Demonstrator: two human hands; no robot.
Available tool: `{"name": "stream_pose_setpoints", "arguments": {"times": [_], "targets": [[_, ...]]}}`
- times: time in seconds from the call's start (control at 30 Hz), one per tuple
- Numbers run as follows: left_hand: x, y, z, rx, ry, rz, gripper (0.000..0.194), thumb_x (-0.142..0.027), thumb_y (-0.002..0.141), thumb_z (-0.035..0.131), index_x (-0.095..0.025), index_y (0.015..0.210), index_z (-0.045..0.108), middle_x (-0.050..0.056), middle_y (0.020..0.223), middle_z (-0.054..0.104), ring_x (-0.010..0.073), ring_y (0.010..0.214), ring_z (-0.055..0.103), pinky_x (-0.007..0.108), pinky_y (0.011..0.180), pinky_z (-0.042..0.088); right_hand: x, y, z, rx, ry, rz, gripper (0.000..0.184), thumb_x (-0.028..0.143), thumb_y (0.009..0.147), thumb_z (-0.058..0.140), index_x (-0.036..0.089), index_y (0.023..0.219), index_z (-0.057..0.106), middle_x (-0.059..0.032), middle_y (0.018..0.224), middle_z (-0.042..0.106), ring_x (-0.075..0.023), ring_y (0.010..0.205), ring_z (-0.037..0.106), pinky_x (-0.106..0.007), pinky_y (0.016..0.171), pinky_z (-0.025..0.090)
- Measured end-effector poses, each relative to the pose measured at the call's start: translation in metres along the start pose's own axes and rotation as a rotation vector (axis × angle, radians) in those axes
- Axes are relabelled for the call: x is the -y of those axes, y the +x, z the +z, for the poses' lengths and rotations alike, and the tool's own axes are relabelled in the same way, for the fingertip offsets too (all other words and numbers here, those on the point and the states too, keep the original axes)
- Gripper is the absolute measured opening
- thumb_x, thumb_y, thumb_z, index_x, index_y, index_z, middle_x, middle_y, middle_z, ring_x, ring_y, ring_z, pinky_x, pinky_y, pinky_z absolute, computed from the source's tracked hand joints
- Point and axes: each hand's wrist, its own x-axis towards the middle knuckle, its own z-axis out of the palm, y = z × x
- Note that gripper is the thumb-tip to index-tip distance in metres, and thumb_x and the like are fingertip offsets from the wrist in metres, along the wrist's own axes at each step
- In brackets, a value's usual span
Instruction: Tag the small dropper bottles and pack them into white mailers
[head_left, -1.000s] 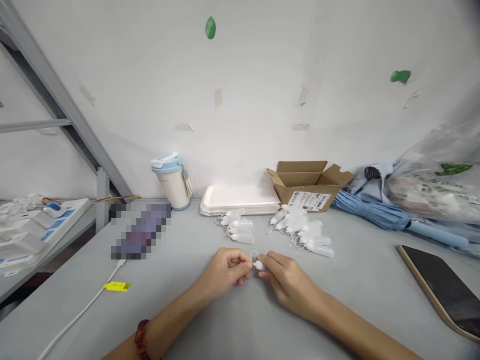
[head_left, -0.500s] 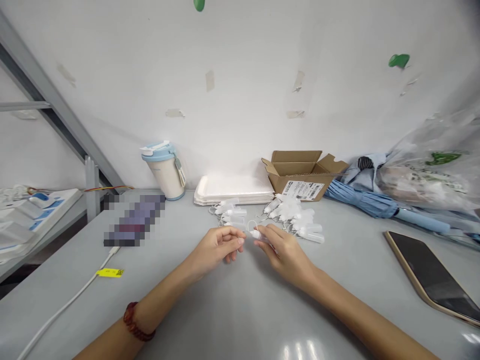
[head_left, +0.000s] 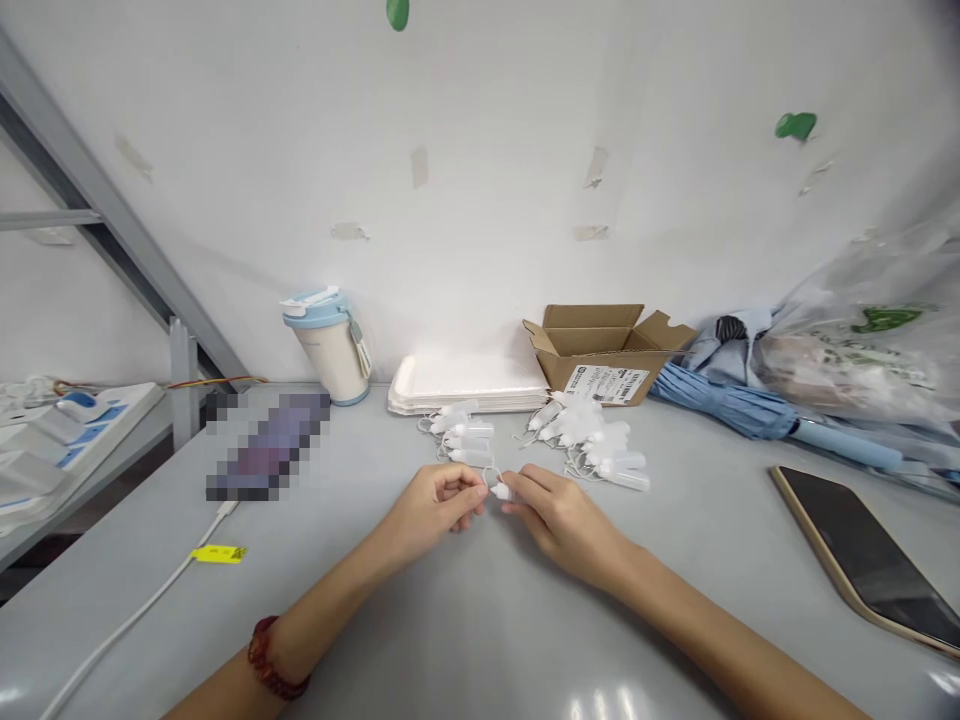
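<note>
Here, the right hand (head_left: 564,515) is clamping a small bottle (head_left: 504,491) between thumb and fingers, the tip pointing at the left hand (head_left: 435,508). The left hand is curling close beside that tip, near a thin white loop (head_left: 491,468); whether it is pinching the loop, I cannot tell. Beyond the hands, two groups of similar bottles (head_left: 471,430) (head_left: 589,430) are lying on the bench (head_left: 465,620).

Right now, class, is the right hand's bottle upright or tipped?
Tipped: the bottle points sideways, nozzle end toward the left hand.
</note>
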Motion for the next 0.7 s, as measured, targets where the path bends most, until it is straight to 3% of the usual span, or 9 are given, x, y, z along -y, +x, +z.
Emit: {"name": "stream_pose_setpoints", "arguments": {"times": [0.1,0.2,0.27,0.37,0.47,0.57,0.7], "targets": [[0.001,0.006,-0.009,-0.102,-0.017,0.011,0.021,-0.033,0.077,0.058,-0.013,0.069,0.062,-0.002,0.058,0.053,0.0081,0.050,0.046,0.021,0.051,0.038,-0.005,0.001,-0.005,-0.001,-0.068,0.069,0.023,0.024,0.091,0.040,0.014,0.108,0.054,-0.0071,0.078,0.058,-0.0168,0.063,0.054,-0.027,0.055,0.042],[-0.002,0.011,-0.027,-0.359,-0.158,0.079,0.019,-0.031,0.074,0.062,-0.013,0.069,0.062,-0.002,0.060,0.052,0.0070,0.050,0.044,0.021,0.051,0.036,-0.013,0.002,-0.018,-0.122,-0.071,0.166,0.023,0.027,0.090,0.042,0.015,0.106,0.054,-0.0068,0.081,0.062,-0.0158,0.061,0.055,-0.027,0.056,0.042],[-0.004,0.012,-0.037,-0.461,-0.269,0.113,0.019,-0.031,0.072,0.064,-0.013,0.073,0.062,-0.002,0.062,0.051,0.0065,0.050,0.043,0.021,0.051,0.035,-0.019,0.003,-0.030,-0.217,-0.046,0.219,0.021,0.029,0.089,0.044,0.017,0.102,0.055,-0.0049,0.079,0.062,-0.0138,0.058,0.054,-0.027,0.057,0.043],[-0.003,0.013,-0.043,-0.494,-0.287,0.129,0.021,-0.034,0.071,0.065,-0.013,0.076,0.062,-0.003,0.061,0.049,0.0065,0.050,0.042,0.021,0.050,0.035,-0.027,0.001,-0.047,-0.319,-0.076,0.258,0.019,0.029,0.089,0.043,0.018,0.097,0.057,-0.0042,0.076,0.062,-0.0138,0.057,0.055,-0.026,0.054,0.042],[0.006,0.016,-0.040,-0.467,-0.096,0.088,0.025,-0.037,0.072,0.062,-0.013,0.079,0.063,-0.004,0.057,0.047,0.0077,0.049,0.041,0.021,0.049,0.034,-0.036,-0.001,-0.058,-0.340,-0.169,0.267,0.019,0.027,0.089,0.041,0.019,0.090,0.058,-0.0056,0.079,0.062,-0.0158,0.061,0.057,-0.027,0.055,0.042],[0.016,0.020,-0.036,-0.462,0.138,0.040,0.030,-0.038,0.071,0.060,-0.013,0.088,0.063,-0.004,0.059,0.050,0.0096,0.049,0.043,0.022,0.050,0.035,-0.049,-0.005,-0.064,-0.298,-0.264,0.306,0.020,0.019,0.086,0.040,0.018,0.089,0.060,-0.0074,0.085,0.063,-0.0183,0.067,0.059,-0.029,0.057,0.044],[0.018,0.018,-0.032,-0.541,0.334,0.110,0.032,-0.036,0.073,0.054,-0.017,0.099,0.059,-0.003,0.065,0.056,0.0123,0.055,0.048,0.024,0.056,0.037,-0.071,-0.012,-0.071,-0.181,-0.379,0.340,0.032,0.005,0.077,0.038,0.017,0.090,0.064,-0.0110,0.094,0.063,-0.0249,0.086,0.059,-0.035,0.067,0.048]]}}
